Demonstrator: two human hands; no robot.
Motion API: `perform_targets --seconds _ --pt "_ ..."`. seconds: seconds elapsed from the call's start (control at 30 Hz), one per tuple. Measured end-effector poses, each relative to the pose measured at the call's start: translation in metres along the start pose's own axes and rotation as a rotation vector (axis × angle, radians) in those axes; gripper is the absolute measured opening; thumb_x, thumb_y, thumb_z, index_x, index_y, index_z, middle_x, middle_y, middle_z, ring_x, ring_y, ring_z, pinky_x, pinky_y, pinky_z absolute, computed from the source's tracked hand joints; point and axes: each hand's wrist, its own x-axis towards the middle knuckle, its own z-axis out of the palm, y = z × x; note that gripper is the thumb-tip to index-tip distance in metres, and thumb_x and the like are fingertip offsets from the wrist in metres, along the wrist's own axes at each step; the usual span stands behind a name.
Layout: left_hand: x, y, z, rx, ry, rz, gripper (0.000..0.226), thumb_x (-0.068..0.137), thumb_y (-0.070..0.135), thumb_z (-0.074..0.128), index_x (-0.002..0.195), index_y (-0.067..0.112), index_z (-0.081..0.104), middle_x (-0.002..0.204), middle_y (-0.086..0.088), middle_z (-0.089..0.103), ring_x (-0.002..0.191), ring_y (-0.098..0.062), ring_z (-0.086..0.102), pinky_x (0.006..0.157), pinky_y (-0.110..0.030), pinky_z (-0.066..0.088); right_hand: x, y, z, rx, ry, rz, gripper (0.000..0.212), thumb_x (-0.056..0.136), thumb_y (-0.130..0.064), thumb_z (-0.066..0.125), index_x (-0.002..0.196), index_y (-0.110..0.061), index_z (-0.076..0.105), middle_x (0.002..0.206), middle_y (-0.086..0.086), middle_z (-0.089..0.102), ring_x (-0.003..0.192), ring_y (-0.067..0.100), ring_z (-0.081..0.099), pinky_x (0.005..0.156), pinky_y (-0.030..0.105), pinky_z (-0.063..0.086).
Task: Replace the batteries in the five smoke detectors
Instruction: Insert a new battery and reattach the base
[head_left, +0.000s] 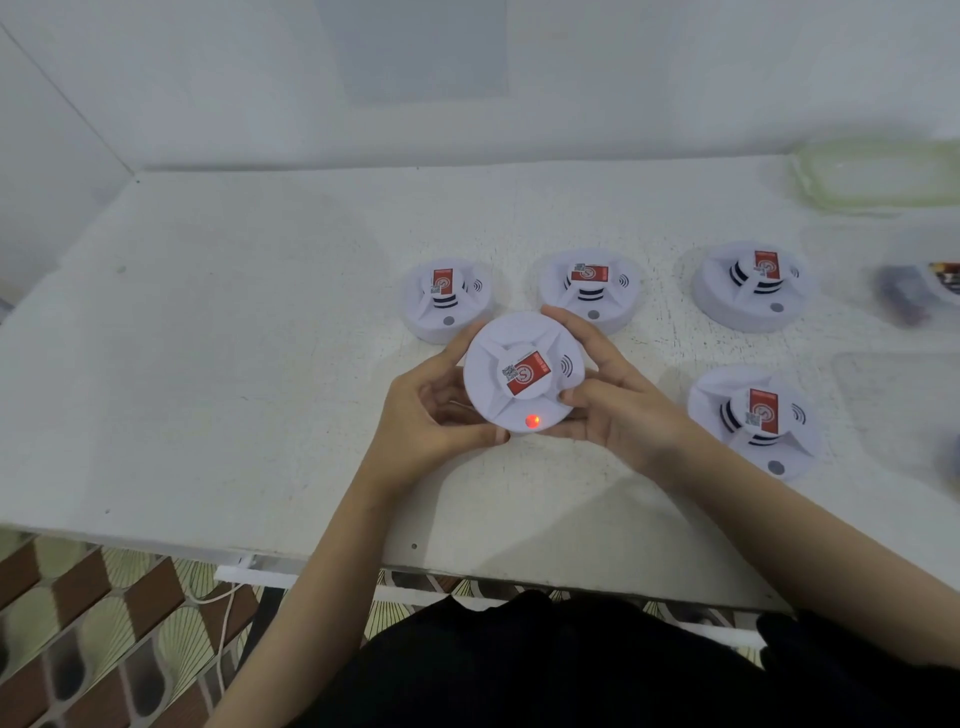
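Held smoke detector (522, 387): white and round, face up and tilted toward the camera, gripped from both sides over the middle of the table.
Indicator light (532, 420): glowing red on the near rim of the held smoke detector.
Sticker (527, 373): red with a small code square, on the raised centre.
Left hand (431, 415): fingers curled round the left edge and underside, thumb lying along the near rim.
Right hand (618, 410): fingers wrapped round the far right edge, thumb pressed on the top face below the sound-wave mark.
Back-left detector (447, 299): flat on the table, partly hidden behind the held unit.
Back-middle detector (589, 293): flat on the table, just behind the right hand's fingertips.
Back-right detector (750, 286): flat on the table, well apart to the right.
Near-right detector (756, 421): flat on the table, just beside the right forearm.
Table (208, 364): white, scuffed, set against a pale wall.
Clear container (878, 176): far right corner, blurred.
Batteries (945, 278): at the right edge, too blurred to count.
Floor tiles (78, 623): patterned brown and cream, below the table edge, with a white cable (223, 623) hanging across.
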Motion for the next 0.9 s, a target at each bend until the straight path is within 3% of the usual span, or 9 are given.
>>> perform_targets --seconds 0.23,0.5,0.63,0.9 --pt "0.0003 -0.0006 0.0000 0.014 0.010 0.013 0.082 0.066 0.013 0.080 0.138 0.034 0.045 0.119 0.000 0.070 0.103 -0.031 0.066 0.082 -0.038 0.058 0.0001 -0.0003 0.0008 -0.016 0.012 0.003 0.067 0.074 -0.002 0.050 0.123 -0.047 0.049 0.113 -0.008 0.067 0.105 0.020 0.064 0.081 0.039 0.055" --pt "0.0004 -0.0038 -0.0011 0.009 0.004 0.008 0.085 0.066 0.016 0.081 0.142 0.027 0.043 0.120 -0.003 0.069 0.102 -0.042 0.062 0.081 -0.059 0.054 -0.0010 0.0003 0.0022 -0.017 0.026 -0.009 0.068 0.075 -0.001 0.050 0.125 -0.046 0.048 0.117 -0.005 0.066 0.109 0.023 0.063 0.083 0.039 0.055" --pt "0.0000 -0.0026 -0.0001 0.023 0.008 0.010 0.082 0.067 0.017 0.079 0.140 0.031 0.044 0.121 0.003 0.068 0.100 -0.042 0.060 0.078 -0.058 0.052 -0.0010 0.0012 0.0020 -0.017 0.033 -0.008 0.069 0.076 -0.002 0.052 0.130 -0.044 0.045 0.120 -0.001 0.065 0.110 0.023 0.062 0.084 0.038 0.054" --pt "-0.0005 -0.0036 -0.0007 0.081 0.004 0.016 0.085 0.069 0.022 0.077 0.145 0.023 0.041 0.127 0.003 0.064 0.103 -0.035 0.062 0.078 -0.054 0.055 -0.0005 0.0036 0.0002 -0.005 0.048 0.001 0.072 0.074 0.000 0.054 0.136 -0.036 0.043 0.115 0.004 0.067 0.106 0.020 0.064 0.082 0.032 0.054"
